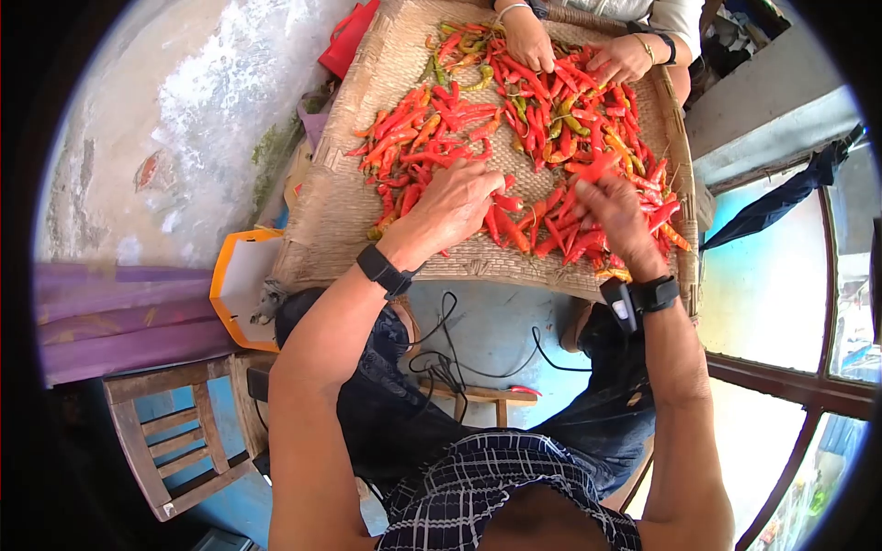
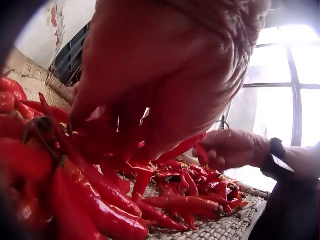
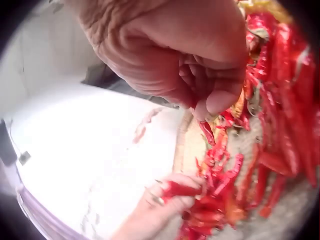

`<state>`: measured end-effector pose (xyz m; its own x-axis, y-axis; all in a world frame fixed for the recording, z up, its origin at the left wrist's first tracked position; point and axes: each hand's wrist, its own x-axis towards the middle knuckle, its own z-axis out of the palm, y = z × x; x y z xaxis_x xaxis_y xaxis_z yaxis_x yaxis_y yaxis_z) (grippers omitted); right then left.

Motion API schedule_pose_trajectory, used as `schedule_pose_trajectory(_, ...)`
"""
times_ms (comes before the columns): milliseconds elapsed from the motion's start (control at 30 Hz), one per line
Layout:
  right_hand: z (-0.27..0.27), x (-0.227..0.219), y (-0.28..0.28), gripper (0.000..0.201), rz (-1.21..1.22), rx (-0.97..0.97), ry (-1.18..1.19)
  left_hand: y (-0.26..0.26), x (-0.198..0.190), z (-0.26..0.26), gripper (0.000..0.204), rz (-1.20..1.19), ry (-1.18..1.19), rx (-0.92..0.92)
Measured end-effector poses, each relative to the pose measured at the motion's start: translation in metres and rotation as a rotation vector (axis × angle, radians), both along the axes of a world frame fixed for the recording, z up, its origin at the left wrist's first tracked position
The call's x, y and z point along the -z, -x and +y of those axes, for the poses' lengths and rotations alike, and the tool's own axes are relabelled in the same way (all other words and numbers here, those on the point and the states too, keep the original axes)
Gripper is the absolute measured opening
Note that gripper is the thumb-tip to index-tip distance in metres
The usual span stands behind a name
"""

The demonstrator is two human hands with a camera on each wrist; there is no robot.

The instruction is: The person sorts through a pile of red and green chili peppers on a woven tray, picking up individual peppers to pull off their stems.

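Observation:
A big heap of red chili peppers point(image 1: 542, 119), some yellow and green among them, lies on a woven tray point(image 1: 312, 220). Over the near left part of the heap my left hand point(image 1: 450, 207) curls its fingers around a red chili pepper point(image 3: 180, 189), which shows between thumb and fingers in the right wrist view. My right hand point(image 1: 617, 216) is above the near right part, its thumb and fingertips pinching a red chili pepper point(image 3: 206, 132). Several chili peppers point(image 2: 100, 195) lie just below the left hand, whose fingertips are in shadow in its wrist view.
Across the tray, another person's two hands point(image 1: 530, 41) point(image 1: 625, 60) are at the far side of the heap. A wooden chair point(image 1: 175, 432) and an orange-edged container point(image 1: 243, 285) stand to the left. Black cables point(image 1: 446, 354) lie on the floor under the tray's near edge.

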<state>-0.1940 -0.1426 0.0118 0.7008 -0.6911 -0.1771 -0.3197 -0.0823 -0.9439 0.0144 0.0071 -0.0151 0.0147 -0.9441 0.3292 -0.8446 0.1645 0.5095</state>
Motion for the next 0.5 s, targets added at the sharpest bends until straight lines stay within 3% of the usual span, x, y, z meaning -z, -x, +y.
schedule_pose_trajectory(133,-0.044,-0.012,0.009,0.019,-0.552,0.305,-0.383,0.01,-0.002,0.003,0.019,-0.195,-0.111,0.033)
schedule_pose_trajectory(167,-0.053,-0.011,0.013,0.02,-0.644,0.476,-0.549,0.013,-0.002,0.004,0.019,-0.305,-0.154,0.021)
schedule_pose_trajectory(200,-0.051,-0.01,0.014,0.02,-0.645,0.484,-0.547,0.016,-0.001,0.005,0.019,-0.304,-0.153,0.03)
schedule_pose_trajectory(267,-0.033,-0.009,0.01,0.021,-0.374,0.478,-0.377,0.021,0.002,0.006,0.017,-0.352,-0.11,0.047)
schedule_pose_trajectory(367,0.006,-0.004,0.001,0.025,0.11,-0.259,0.537,0.025,0.01,0.005,0.018,-0.407,-0.172,0.08)
schedule_pose_trajectory(400,0.016,0.006,-0.001,0.022,0.112,-0.382,0.848,0.025,0.014,0.004,0.018,-0.406,-0.173,0.074)
schedule_pose_trajectory(500,0.037,0.027,-0.007,0.023,0.429,-0.401,0.971,0.029,0.019,0.003,0.022,-0.419,-0.174,0.058)
